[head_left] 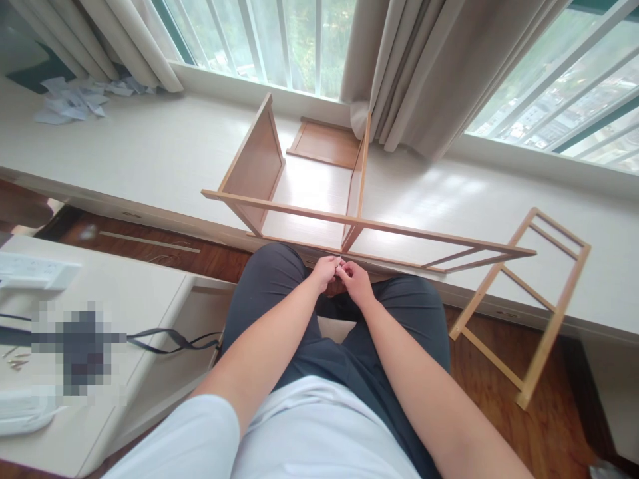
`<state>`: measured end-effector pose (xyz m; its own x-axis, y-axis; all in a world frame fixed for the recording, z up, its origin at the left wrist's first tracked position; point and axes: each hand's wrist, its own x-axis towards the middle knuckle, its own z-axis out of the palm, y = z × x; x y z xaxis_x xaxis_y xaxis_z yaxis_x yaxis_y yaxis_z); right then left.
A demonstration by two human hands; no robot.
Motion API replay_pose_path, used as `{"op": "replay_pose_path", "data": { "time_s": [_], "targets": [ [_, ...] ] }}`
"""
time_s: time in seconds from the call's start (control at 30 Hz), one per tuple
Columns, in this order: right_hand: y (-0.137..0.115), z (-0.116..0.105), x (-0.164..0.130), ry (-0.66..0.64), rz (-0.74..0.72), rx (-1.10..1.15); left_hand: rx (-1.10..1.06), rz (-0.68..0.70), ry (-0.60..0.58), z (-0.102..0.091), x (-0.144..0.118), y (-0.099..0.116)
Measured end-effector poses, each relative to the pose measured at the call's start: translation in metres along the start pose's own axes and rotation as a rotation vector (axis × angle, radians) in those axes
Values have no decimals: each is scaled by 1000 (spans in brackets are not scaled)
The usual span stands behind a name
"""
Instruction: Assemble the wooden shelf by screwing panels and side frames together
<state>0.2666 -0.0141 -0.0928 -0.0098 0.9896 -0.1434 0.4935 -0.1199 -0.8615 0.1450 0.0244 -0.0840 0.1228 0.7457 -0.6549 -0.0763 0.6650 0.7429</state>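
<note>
My left hand (325, 271) and my right hand (353, 279) meet above my lap, fingers pinched together at the tips. Between them is something small and whitish, too tiny to name. Just beyond my hands stands a partly assembled wooden frame (299, 210) on the pale window ledge. It has an upright panel (254, 163) at its left and another upright divider (363, 174) near the middle. Neither hand touches the frame.
A wooden panel (327, 143) lies behind the frame. A separate ladder-like wooden frame (552, 309) leans against the ledge (150, 143) at right. Crumpled paper (72, 101) lies far left. A white table (150, 279) at left carries small screws (17, 361) and a strap (172, 338).
</note>
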Motion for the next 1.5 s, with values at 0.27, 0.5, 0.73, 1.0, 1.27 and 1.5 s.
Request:
{"op": "replay_pose_path", "data": {
  "time_s": [0.27,0.5,0.73,1.0,1.27,1.5],
  "targets": [
    [0,0,0,-4,1,-12,-38,-55,-37,-1,7,-5],
    [-1,0,0,-12,8,-22,-48,-83,-24,-2,9,-4],
    [-3,-2,0,52,48,-83,-46,-70,-24,-2,5,-1],
    [-5,-3,0,67,59,-110,-21,-39,4,-1,2,1],
    [-5,-4,0,60,69,-117,-6,-47,5,-1,3,1],
    [-5,-2,0,71,57,-103,18,-39,10,-1,2,3]
  ]
}}
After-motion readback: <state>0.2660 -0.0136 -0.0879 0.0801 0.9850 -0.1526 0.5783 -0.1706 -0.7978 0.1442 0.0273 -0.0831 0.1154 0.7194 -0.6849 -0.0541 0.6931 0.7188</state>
